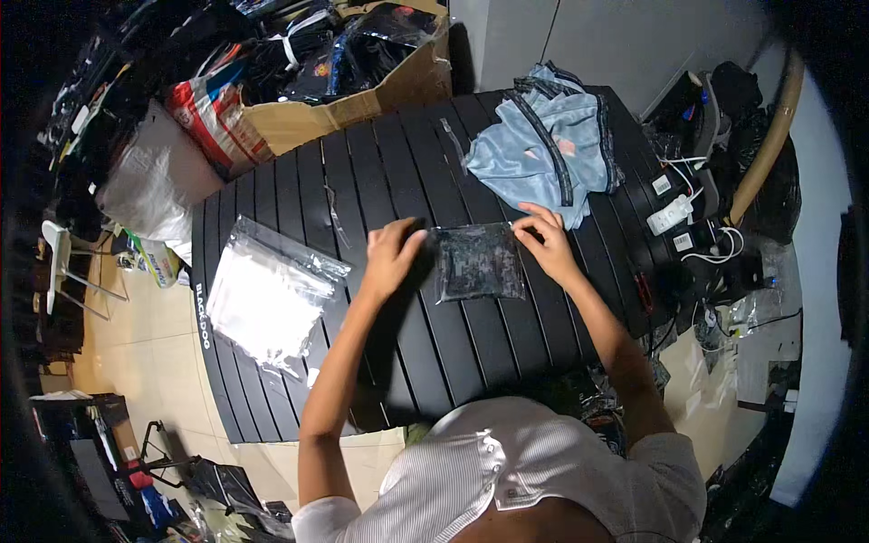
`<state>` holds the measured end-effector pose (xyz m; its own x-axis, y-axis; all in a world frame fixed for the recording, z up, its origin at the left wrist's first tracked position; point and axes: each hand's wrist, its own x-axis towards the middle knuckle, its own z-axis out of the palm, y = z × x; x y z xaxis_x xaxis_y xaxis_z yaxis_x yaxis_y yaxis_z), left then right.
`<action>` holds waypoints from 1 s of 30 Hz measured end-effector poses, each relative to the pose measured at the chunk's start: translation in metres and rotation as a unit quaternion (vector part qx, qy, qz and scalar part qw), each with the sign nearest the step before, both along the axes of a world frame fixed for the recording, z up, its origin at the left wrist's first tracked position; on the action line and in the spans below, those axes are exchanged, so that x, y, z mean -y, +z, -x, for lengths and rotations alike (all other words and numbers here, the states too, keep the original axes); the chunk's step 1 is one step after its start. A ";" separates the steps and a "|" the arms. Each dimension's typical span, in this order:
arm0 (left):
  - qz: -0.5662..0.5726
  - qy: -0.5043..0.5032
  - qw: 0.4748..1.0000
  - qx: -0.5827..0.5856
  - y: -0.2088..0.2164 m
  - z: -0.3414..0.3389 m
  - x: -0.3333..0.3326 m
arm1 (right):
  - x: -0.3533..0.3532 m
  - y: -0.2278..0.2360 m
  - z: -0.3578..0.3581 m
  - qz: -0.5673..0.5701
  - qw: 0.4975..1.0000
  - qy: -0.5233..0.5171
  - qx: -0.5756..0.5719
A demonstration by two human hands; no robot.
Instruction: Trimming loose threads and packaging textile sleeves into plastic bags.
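Note:
A flat clear plastic bag (480, 262) with a folded dark patterned cloth inside lies on the black slatted table (398, 353) in front of me. At its upper right corner, my right hand (549, 246) pinches the edge between thumb and forefinger, the other fingers raised. My left hand (391, 260) is curled at the upper left corner, thumb and forefinger close together on the bag's edge; the exact contact is hard to see. Left of that hand lies a stack of clear plastic bags (272, 294), shiny with glare. Beyond my right hand is a crumpled light blue garment (543, 136) with dark trim.
An open cardboard box (353, 110) of dark packed goods stands past the table's far edge, beside a red and white bag (217, 118). Thin plastic strips lie on the table. At the right are a white power strip (670, 214), cables and a red-handled tool (644, 292).

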<state>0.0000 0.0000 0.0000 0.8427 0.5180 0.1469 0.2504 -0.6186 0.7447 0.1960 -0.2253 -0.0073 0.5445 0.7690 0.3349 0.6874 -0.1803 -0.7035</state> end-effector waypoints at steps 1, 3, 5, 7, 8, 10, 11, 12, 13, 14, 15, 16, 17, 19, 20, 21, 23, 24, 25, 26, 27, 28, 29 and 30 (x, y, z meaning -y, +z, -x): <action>-0.038 0.002 0.999 -0.005 0.001 -0.011 0.005 | -0.007 0.002 -0.003 0.009 1.000 -0.003 0.015; -0.102 -0.004 0.994 -0.049 0.005 -0.023 0.018 | -0.008 0.005 -0.006 0.017 0.999 -0.007 0.033; -0.148 -0.002 0.988 -0.033 0.004 -0.028 0.025 | -0.001 0.007 -0.009 0.065 0.997 0.033 0.018; 0.259 -0.080 0.962 0.007 0.003 -0.024 0.014 | -0.001 0.015 -0.014 0.038 0.995 0.072 0.051; 0.360 -0.123 0.919 0.104 -0.002 -0.022 0.011 | -0.001 0.021 -0.012 0.025 0.980 0.097 -0.173; 0.374 -0.124 0.912 0.113 0.038 -0.022 0.022 | 0.010 0.047 -0.006 -0.029 0.924 0.100 -0.368; 0.391 -0.113 0.906 0.120 0.060 -0.020 0.030 | 0.016 0.062 0.000 -0.033 0.925 0.095 -0.366; 0.347 -0.115 0.928 0.074 0.073 -0.010 0.028 | 0.019 0.079 0.008 -0.067 0.940 0.125 -0.310; 0.345 -0.114 0.929 0.074 0.081 0.001 0.026 | 0.023 0.095 0.015 -0.098 0.950 0.154 -0.254; 0.254 -0.188 0.946 0.066 0.086 0.013 0.025 | 0.032 0.114 0.020 -0.046 0.976 0.172 -0.124; 0.160 -0.259 0.951 0.057 0.090 0.026 0.025 | 0.041 0.121 0.024 -0.045 0.976 0.173 -0.126; 0.161 -0.257 0.951 0.057 0.095 0.042 0.027 | 0.050 0.126 0.028 -0.002 0.977 0.202 -0.062; 0.179 -0.267 0.947 0.030 0.098 0.057 0.031 | 0.060 0.125 0.030 0.041 0.973 0.226 0.002; 0.199 -0.274 0.941 0.001 0.092 0.071 0.037 | 0.075 0.116 0.038 0.077 0.973 0.216 -0.022; 0.217 -0.177 0.960 -0.003 0.081 0.070 0.040 | 0.076 0.107 0.041 0.065 0.987 0.137 -0.049; 0.235 -0.081 0.969 -0.007 0.074 0.068 0.048 | 0.079 0.099 0.043 0.056 0.994 0.053 -0.073; 0.119 -0.001 0.992 0.035 0.065 0.031 0.078 | 0.058 0.079 0.056 -0.008 0.996 -0.071 -0.046; 0.064 0.008 0.996 0.059 0.054 0.014 0.093 | 0.044 0.069 0.062 0.001 0.998 -0.059 0.014; 0.017 -0.009 0.998 0.063 0.035 -0.003 0.102 | 0.030 0.056 0.067 0.009 0.996 -0.046 0.075; -0.082 -0.004 0.995 0.050 0.018 -0.015 0.107 | 0.015 0.049 0.073 0.064 0.989 -0.034 0.126; -0.142 0.014 0.990 0.015 0.006 -0.023 0.114 | 0.005 0.038 0.075 0.120 0.976 -0.027 0.178; -0.172 0.029 0.984 -0.016 -0.003 -0.029 0.119 | 0.000 0.024 0.074 0.132 0.972 -0.025 0.194; -0.202 0.045 0.977 -0.048 -0.012 -0.031 0.124 | 0.000 0.012 0.075 0.149 0.975 -0.036 0.163; -0.212 0.058 0.973 -0.066 -0.013 -0.028 0.127 | 0.003 0.011 0.078 0.158 0.972 -0.041 0.167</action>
